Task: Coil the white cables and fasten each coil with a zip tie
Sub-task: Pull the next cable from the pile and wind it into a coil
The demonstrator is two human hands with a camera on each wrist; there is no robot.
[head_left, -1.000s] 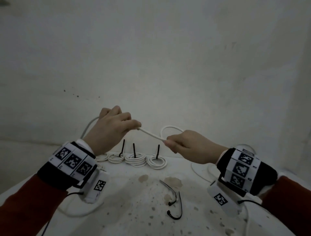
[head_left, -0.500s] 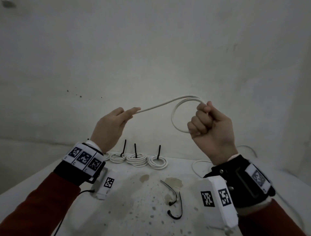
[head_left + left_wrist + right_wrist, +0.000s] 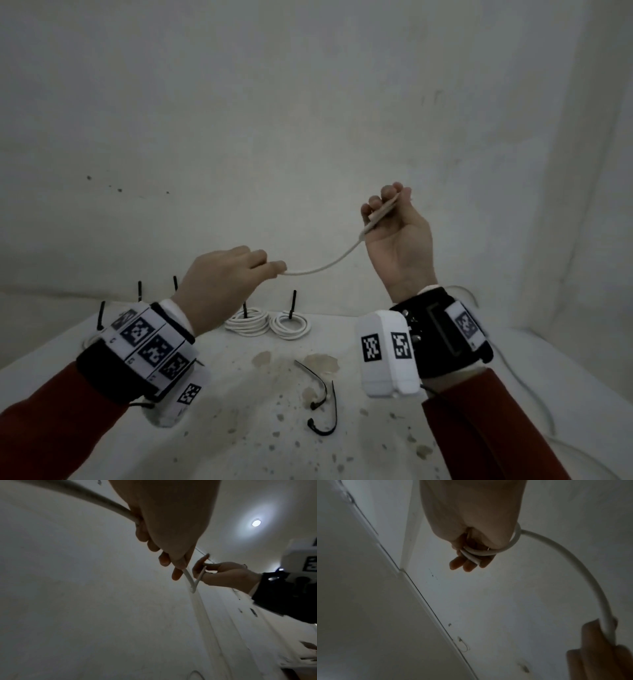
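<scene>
A white cable (image 3: 329, 265) runs through the air between both hands above the table. My left hand (image 3: 236, 274) pinches it at the fingertips, and the cable (image 3: 96, 496) trails back past that wrist. My right hand (image 3: 394, 226), raised palm toward me, holds a small coil of the cable (image 3: 477, 555) wound round its fingers (image 3: 464, 565). Two loose black zip ties (image 3: 325, 401) lie on the table in front of me. Several finished white coils (image 3: 267, 323) with upright black zip tie tails sit along the table's far edge.
The white table (image 3: 239, 428) is stained and speckled. A plain wall (image 3: 308, 120) stands close behind it. More loose white cable (image 3: 534, 387) trails over the table's right side.
My right hand rose further and turned palm toward me, wrapping the earlier open loop tight round its fingers. My left hand dropped lower and moved right, still pinching the cable.
</scene>
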